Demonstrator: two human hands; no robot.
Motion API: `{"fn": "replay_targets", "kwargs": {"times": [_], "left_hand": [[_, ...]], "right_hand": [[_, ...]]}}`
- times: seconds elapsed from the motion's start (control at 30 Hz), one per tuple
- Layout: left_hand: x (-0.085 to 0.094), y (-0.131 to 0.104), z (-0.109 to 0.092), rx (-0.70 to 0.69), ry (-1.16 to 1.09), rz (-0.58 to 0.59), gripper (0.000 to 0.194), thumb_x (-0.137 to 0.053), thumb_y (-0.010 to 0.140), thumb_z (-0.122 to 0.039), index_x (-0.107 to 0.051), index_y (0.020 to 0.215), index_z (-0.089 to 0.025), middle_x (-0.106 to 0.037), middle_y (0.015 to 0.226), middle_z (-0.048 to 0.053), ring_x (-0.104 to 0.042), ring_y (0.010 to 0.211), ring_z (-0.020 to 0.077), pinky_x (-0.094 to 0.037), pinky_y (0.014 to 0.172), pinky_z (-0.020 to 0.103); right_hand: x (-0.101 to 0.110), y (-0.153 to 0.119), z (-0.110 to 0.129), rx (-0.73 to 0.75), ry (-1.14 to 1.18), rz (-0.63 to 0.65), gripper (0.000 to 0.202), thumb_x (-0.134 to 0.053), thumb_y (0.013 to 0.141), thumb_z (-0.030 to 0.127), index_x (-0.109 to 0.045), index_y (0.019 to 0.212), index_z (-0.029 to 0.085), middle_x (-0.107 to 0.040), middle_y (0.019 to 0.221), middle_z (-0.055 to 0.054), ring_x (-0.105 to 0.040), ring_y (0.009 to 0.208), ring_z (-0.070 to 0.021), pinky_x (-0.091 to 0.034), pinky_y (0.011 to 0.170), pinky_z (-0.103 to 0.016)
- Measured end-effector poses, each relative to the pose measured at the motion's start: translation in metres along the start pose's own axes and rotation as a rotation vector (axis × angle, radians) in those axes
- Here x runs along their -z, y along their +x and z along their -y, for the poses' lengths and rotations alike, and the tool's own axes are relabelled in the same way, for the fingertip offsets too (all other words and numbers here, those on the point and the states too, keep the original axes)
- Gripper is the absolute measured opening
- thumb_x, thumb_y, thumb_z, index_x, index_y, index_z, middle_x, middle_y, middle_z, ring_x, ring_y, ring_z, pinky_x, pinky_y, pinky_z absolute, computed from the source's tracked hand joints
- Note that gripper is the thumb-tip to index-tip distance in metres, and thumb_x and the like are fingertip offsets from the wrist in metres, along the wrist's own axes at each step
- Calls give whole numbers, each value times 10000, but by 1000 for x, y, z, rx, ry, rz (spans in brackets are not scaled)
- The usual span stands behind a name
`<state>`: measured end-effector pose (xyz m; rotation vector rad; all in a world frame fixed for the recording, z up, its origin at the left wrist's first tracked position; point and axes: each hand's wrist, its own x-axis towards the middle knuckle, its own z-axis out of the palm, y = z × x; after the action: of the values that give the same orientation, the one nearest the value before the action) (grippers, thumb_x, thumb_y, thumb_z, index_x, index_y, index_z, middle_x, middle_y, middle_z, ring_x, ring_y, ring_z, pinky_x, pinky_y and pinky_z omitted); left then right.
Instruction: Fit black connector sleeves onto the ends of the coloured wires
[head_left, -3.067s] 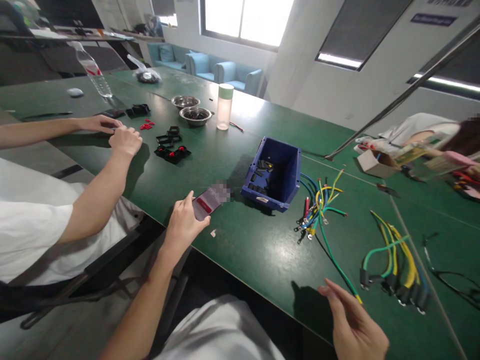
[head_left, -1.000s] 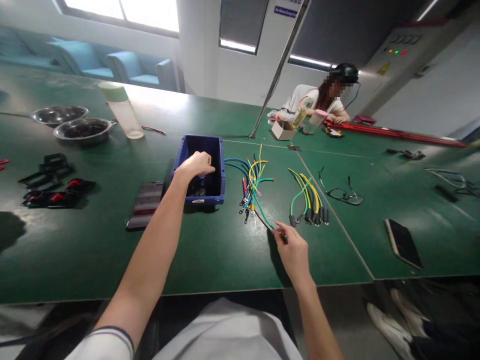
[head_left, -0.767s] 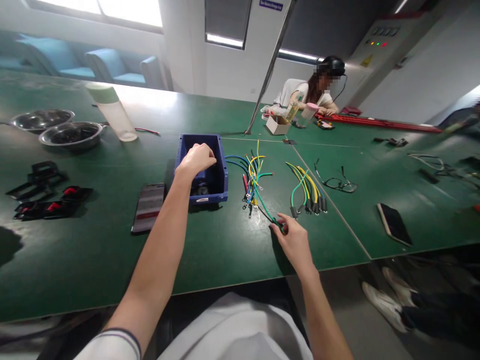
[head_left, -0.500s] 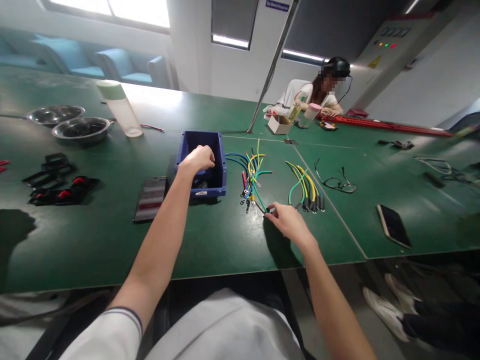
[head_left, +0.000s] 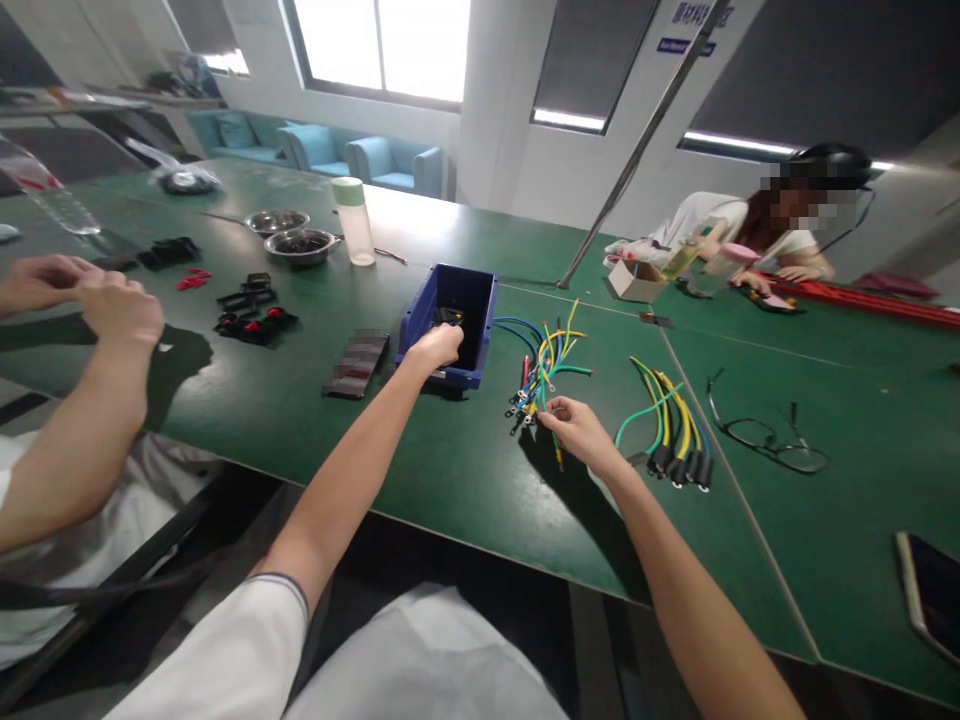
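My left hand [head_left: 439,348] reaches over the front of a blue plastic bin [head_left: 486,340]. Its fingers are curled together, and anything between them is hidden. Small black parts [head_left: 448,316] lie inside the bin. To the right, my right hand [head_left: 576,428] pinches a green wire [head_left: 557,448] beside a loose bundle of coloured wires [head_left: 551,350] with ring terminals. Farther right lies a second group of wires [head_left: 681,415], yellow, green and blue, their ends covered by black sleeves.
A phone [head_left: 357,365] lies left of the bin. Black frames with red pieces [head_left: 259,322], metal bowls [head_left: 300,246] and a bottle [head_left: 354,222] stand farther left. A co-worker's hands [head_left: 124,305] are at the left edge. Glasses [head_left: 772,440] lie on the right; another person sits opposite.
The view has swung left, bringing a neighbour's hands into sight. My left hand has drawn back toward the bin's front rim. My right hand is now higher along the green wire, nearer the bundle.
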<state>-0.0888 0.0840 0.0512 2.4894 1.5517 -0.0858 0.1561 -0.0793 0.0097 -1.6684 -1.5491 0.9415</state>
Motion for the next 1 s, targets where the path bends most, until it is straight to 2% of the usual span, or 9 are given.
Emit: {"fn": "replay_targets", "kwargs": {"times": [0.1,0.17,0.3,0.37,0.47,0.6,0.7,0.8,1.0], "left_hand": [[-2,-2,1,-2,-6,-65,301,-521,826,-145,-689,1076,-145,-687,1075,155,-659,1020,224,-498,848,252],[-2,-6,1,8,-3,-126,311,-478,875,-196,-671,1111,-137,-666,1126,172,-642,1061,240,-489,887,282],[-2,-15,-5,38,9,-225,348,-370,933,-214,-650,1103,-98,-656,1113,201,-629,1075,269,-470,924,333],[-1,-19,-10,58,-3,-288,359,-328,942,-192,-637,1092,-86,-661,1085,200,-637,1048,267,-465,914,334],[1,-26,-16,101,-67,-400,348,-318,949,-201,-614,1101,-98,-669,1066,181,-643,1015,260,-461,880,318],[5,-33,-23,143,-147,-540,364,-295,970,-281,-616,1054,-130,-683,1017,156,-641,976,259,-449,830,309],[4,-39,-29,86,-229,-647,423,-249,996,-368,-612,986,-152,-686,940,124,-637,913,229,-435,798,287],[-2,-46,-39,10,-327,-775,413,-235,1009,-365,-587,936,-160,-668,906,99,-618,881,190,-425,802,266],[-18,-66,-79,-161,-512,-1045,308,-297,1001,-302,-560,927,-161,-625,922,93,-576,900,173,-435,848,281]], "right_hand": [[-9,-7,6,-81,187,112,347,-692,693,473,-542,758,167,-472,557,65,-339,421,-48,-236,383,-184],[-12,-8,9,-103,273,129,380,-707,680,498,-522,759,175,-452,542,81,-315,380,-35,-208,353,-178],[-9,-9,10,-94,336,50,363,-695,706,490,-490,754,194,-448,493,85,-404,361,-65,-245,331,-178],[-4,-10,12,-84,383,-13,350,-693,711,479,-494,754,195,-501,529,66,-441,378,-72,-279,333,-182],[5,-12,18,-68,501,-123,355,-690,702,485,-541,836,193,-568,607,48,-413,375,-59,-289,330,-189],[14,-13,24,-65,619,-206,431,-681,701,522,-560,970,207,-515,556,69,-381,392,-63,-266,340,-176],[16,-15,24,-18,667,-195,425,-678,719,528,-555,987,221,-468,547,81,-387,412,-65,-286,362,-174],[18,-17,26,66,700,-196,375,-670,753,506,-545,989,242,-460,568,80,-408,435,-65,-318,389,-175],[22,-19,31,184,673,-300,319,-644,799,484,-509,992,268,-520,609,67,-439,448,-72,-342,390,-175]]}}
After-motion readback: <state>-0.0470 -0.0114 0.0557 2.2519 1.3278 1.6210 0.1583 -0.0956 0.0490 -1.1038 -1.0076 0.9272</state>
